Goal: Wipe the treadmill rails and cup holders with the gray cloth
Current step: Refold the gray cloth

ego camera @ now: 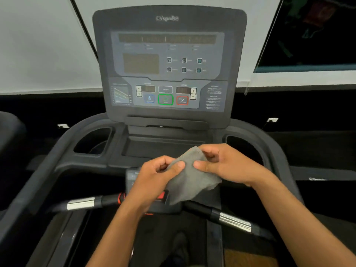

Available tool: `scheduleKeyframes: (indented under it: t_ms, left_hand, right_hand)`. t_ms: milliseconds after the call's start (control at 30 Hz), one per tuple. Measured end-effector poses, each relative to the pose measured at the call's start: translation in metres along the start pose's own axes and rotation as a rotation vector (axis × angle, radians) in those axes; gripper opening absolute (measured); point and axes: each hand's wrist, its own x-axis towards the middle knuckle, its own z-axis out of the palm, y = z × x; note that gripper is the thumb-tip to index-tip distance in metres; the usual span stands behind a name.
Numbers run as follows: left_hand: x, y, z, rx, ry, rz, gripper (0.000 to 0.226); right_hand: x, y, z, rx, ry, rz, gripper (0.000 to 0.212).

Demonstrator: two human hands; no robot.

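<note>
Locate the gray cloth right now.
Head view, lower centre: the gray cloth is held up between the left hand and right hand, above the centre handlebar, between the two cup holders.

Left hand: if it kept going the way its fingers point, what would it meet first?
The left hand points toward the right hand, with the gray cloth pinched between them; it would likely press into the cloth, then the right hand.

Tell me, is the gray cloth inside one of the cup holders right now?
No, both hands, left hand and right hand, hold the gray cloth up between them.
</note>
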Motion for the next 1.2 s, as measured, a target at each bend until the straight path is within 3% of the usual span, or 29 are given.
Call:
scheduleKeyframes:
  t_ms: [233, 300, 400, 667, 933, 1200]
  left_hand:
    - [-0.088, -0.009, -0.022, 0.149, 0.206, 0.014, 0.007]
    - [-0.113, -0.015, -0.03, 0.178, 0.241, 0.0, 0.008]
    - [-0.144, -0.026, -0.042, 0.234, 0.321, -0.027, 0.015]
    - [-0.208, -0.038, -0.075, 0.298, 0.481, 0.001, 0.051]
    - [-0.274, -0.057, -0.121, 0.226, 0.494, 0.005, 0.023]
    - [-0.373, -0.09, -0.202, 0.141, 0.644, 0.014, 0.012]
  right_hand:
    - [-0.021, -0.001, 0.057, -0.152, -0.223, -0.027, 0.045]
    - [-0.024, -0.01, 0.078, -0.132, -0.302, -0.054, 0.038]
    - [-0.022, -0.019, 0.112, -0.223, -0.293, -0.148, 0.019]
    - [-0.017, -0.05, 0.176, -0.231, -0.364, -0.257, 0.027]
    - [-0.009, -0.095, 0.238, -0.286, -0.623, -0.279, 0.025]
    - [-0.019, -0.141, 0.356, -0.287, -0.765, -0.273, 0.024]
